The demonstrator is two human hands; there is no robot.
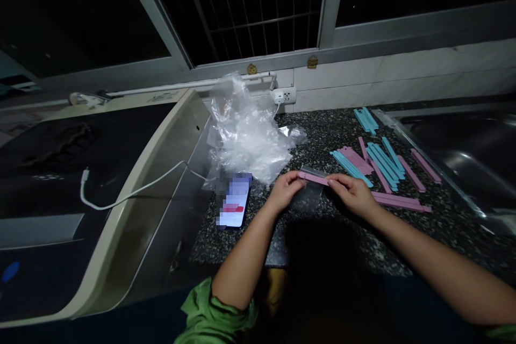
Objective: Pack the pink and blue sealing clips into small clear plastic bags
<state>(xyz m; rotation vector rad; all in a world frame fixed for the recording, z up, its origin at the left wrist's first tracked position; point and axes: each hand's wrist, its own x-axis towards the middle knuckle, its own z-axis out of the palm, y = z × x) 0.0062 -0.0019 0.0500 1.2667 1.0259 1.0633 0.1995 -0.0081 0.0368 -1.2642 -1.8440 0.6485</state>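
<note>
Between my two hands a flat pink strip point(313, 178) is stretched level above the speckled counter. My left hand point(285, 189) pinches its left end, and my right hand point(351, 191) pinches the right end. Just below and behind the strip is a small clear plastic bag point(307, 198); whether my fingers also hold it I cannot tell. To the right of my right hand lie several pink strips point(397, 201) and blue strips point(385, 165) in loose groups on the counter.
A heap of crumpled clear plastic bags point(252, 137) sits behind my left hand. A lit phone point(234, 201) lies to its left. A washing machine point(133, 172) with a white cable point(133, 200) stands at left, a metal sink point(475, 156) at right. A charger point(278, 97) is plugged in at the wall.
</note>
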